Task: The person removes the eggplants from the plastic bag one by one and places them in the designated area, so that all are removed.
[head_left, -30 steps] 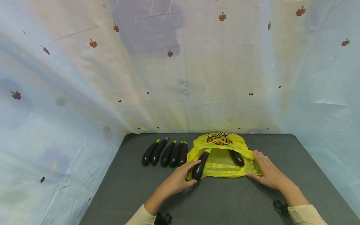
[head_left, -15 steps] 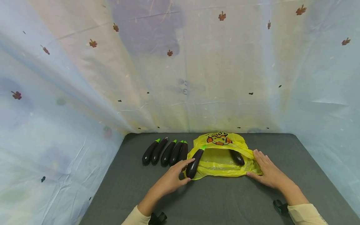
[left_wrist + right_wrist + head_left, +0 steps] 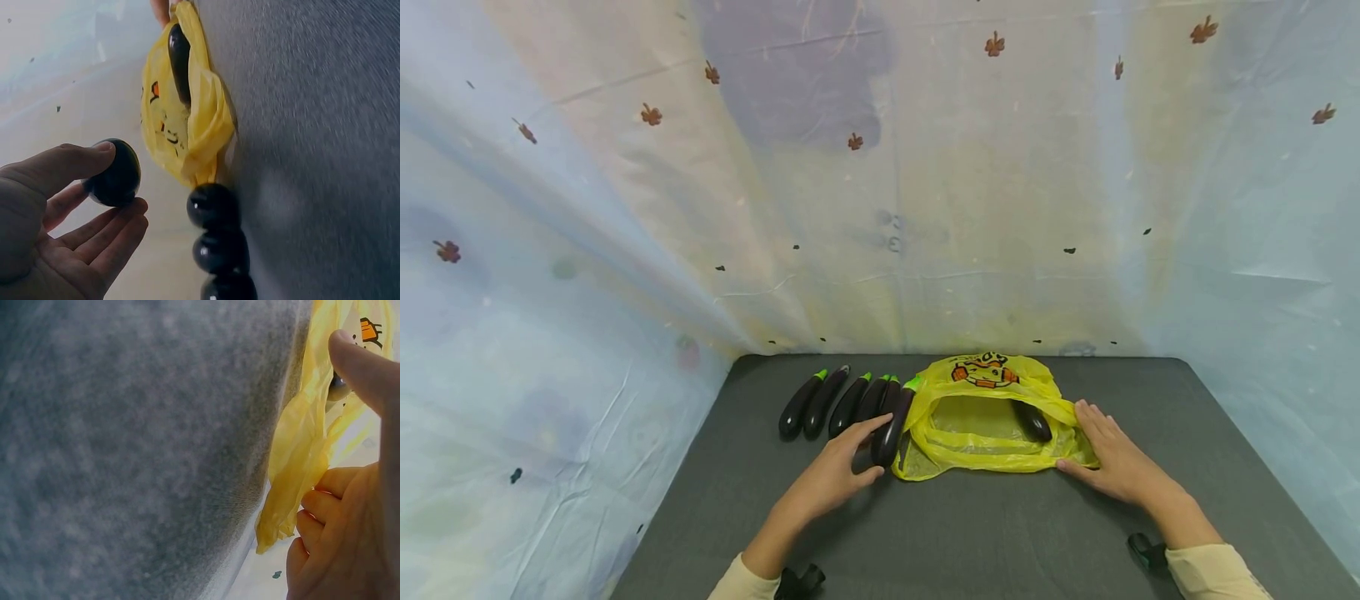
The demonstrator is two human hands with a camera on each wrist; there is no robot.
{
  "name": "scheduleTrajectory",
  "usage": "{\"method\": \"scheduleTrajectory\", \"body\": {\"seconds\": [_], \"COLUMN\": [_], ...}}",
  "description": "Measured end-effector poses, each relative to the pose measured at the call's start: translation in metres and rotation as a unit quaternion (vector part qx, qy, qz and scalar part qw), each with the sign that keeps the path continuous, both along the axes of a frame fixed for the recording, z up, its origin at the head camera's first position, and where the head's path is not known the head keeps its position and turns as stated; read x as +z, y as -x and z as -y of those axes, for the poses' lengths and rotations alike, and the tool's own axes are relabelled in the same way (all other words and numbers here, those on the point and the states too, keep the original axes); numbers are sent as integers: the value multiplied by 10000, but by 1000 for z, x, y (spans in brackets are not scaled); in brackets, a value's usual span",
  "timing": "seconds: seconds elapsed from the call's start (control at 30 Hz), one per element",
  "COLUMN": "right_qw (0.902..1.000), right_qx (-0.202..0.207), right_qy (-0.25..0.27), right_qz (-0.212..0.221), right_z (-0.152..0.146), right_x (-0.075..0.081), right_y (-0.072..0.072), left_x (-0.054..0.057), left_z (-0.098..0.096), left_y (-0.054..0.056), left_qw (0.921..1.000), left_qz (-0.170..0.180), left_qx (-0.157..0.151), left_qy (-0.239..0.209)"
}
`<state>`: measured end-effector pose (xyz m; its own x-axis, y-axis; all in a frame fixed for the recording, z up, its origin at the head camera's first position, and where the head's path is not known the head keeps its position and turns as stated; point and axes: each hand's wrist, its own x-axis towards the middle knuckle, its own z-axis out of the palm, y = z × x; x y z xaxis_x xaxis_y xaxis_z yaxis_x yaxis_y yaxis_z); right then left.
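My left hand (image 3: 831,475) holds a dark glossy eggplant (image 3: 892,429) with a green stem between thumb and fingers, clear of the table in the left wrist view (image 3: 116,175). It is just left of the yellow plastic bag (image 3: 985,463), beside the row of eggplants (image 3: 801,408). The bag lies on its side, mouth facing me, with another eggplant (image 3: 1032,422) visible inside. At the bag's right edge, my right hand (image 3: 1120,462) rests with thumb and fingers spread apart, touching the plastic; the thumb (image 3: 362,372) is by the mouth.
Several eggplants lie side by side on the dark grey table (image 3: 1000,533), left of the bag; the rightmost ones are partly hidden by my left hand and the held eggplant. A pale patterned sheet (image 3: 940,208) hangs behind the table and along its left side.
My left hand has carried the eggplant leftward from in front of the bag's mouth to beside the row. The right hand and the bag's right side have stayed put.
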<state>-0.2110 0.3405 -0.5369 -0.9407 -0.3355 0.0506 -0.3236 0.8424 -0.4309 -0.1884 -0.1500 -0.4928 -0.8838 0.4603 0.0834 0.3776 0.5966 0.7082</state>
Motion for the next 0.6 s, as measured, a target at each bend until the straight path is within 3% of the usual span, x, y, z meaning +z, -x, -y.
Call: {"method": "scheduleTrajectory", "body": {"seconds": [0.6], "right_qw": [10000], "right_qx": [-17], "right_qy": [-47], "right_qz": [-54], "right_z": [1], "right_x": [-2], "right_y": [0], "left_x": [-5], "left_z": [37], "left_y": [4], "left_qw": [9971], "left_qz": [-257], "left_qx": [719], "left_qy": [-17]}}
